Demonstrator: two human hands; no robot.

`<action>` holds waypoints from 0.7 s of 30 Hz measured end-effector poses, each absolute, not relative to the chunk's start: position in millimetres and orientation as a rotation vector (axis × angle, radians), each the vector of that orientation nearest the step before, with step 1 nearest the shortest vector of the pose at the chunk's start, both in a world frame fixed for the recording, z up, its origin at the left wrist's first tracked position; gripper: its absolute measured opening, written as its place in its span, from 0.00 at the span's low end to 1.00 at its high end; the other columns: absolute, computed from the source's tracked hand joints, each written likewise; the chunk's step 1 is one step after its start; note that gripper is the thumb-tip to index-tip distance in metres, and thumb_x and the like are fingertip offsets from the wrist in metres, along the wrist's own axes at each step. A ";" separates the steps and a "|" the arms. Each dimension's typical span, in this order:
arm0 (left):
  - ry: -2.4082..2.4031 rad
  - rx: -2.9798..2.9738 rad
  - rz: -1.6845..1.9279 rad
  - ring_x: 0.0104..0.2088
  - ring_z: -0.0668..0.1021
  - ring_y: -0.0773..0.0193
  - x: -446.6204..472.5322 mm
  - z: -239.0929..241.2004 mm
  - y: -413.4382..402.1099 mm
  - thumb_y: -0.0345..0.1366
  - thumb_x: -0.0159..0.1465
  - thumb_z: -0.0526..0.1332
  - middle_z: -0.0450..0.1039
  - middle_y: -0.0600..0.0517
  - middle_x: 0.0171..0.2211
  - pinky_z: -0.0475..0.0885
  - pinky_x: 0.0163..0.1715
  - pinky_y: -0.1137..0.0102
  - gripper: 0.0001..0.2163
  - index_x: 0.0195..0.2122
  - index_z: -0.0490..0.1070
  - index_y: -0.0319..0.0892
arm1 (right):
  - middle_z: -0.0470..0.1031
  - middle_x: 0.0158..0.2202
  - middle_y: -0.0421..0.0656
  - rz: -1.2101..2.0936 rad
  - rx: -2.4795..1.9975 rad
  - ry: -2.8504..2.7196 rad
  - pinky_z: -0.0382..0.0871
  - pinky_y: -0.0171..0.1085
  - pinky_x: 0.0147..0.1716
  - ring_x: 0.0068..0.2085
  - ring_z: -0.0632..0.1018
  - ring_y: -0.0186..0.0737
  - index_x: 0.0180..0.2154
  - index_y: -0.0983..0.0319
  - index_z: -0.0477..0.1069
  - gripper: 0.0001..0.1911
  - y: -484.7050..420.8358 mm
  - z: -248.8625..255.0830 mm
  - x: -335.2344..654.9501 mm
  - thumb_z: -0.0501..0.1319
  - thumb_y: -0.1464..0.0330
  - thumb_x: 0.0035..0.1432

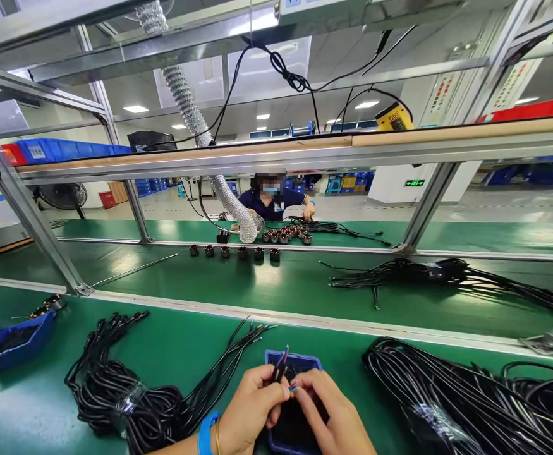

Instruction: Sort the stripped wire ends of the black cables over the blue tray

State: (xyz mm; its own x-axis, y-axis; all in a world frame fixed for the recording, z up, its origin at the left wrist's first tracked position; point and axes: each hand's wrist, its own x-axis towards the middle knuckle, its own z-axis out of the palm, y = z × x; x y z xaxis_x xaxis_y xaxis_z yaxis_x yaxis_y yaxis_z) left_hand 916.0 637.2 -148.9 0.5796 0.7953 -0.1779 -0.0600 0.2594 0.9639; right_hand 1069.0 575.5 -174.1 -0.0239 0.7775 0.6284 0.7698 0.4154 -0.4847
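Note:
My left hand (251, 404), with a blue wristband, is closed around a black cable (280, 370) whose thin coloured wires stick up past the fingers. My right hand (333, 404) pinches small coloured wire ends (294, 389) just beside the left fingertips. Both hands are over a blue tray (316, 362) that holds small dark pieces, too dim to make out. To the left lies a tied bundle of black cables (150, 401), its stripped ends pointing towards the tray. A larger bundle of black cables (418, 379) rests on the right.
A blue bin (34, 338) and copper-wound rings (51, 303) sit at far left. Beyond the metal rail, a row of rings (243, 253) and more cables (399, 272) lie on the green belt. A flexible duct (231, 202) hangs down. A co-worker (276, 205) sits opposite.

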 end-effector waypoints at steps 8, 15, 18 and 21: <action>0.802 1.239 0.643 0.19 0.59 0.72 914.8 -151.5 635.1 0.42 0.50 0.61 0.57 0.60 0.18 0.52 0.20 0.73 0.10 0.28 0.67 0.41 | 0.74 0.32 0.38 -0.089 -1.272 -1.633 0.72 0.28 0.34 0.33 0.77 0.34 0.38 0.56 0.68 0.04 563.1 -150.9 1074.7 0.56 0.68 0.68; 0.795 1.235 0.638 0.19 0.58 0.72 914.3 -148.2 634.0 0.40 0.51 0.61 0.57 0.60 0.19 0.52 0.20 0.73 0.09 0.27 0.66 0.41 | 0.74 0.32 0.39 -0.098 -1.250 -1.635 0.72 0.29 0.34 0.33 0.76 0.34 0.38 0.56 0.68 0.05 559.8 -148.4 1075.4 0.56 0.69 0.68; 0.795 1.241 0.639 0.20 0.58 0.72 914.3 -145.1 632.7 0.40 0.51 0.62 0.58 0.59 0.20 0.52 0.20 0.73 0.09 0.27 0.66 0.40 | 0.74 0.31 0.39 -0.100 -1.252 -1.646 0.72 0.29 0.34 0.33 0.76 0.34 0.38 0.56 0.69 0.05 560.9 -147.5 1075.6 0.56 0.69 0.68; 0.790 1.231 0.640 0.20 0.59 0.72 914.1 -143.6 631.8 0.39 0.51 0.62 0.58 0.59 0.20 0.52 0.21 0.73 0.09 0.27 0.66 0.40 | 0.74 0.32 0.39 -0.092 -1.259 -1.651 0.72 0.29 0.33 0.33 0.76 0.34 0.38 0.57 0.68 0.05 561.6 -147.2 1075.3 0.56 0.69 0.68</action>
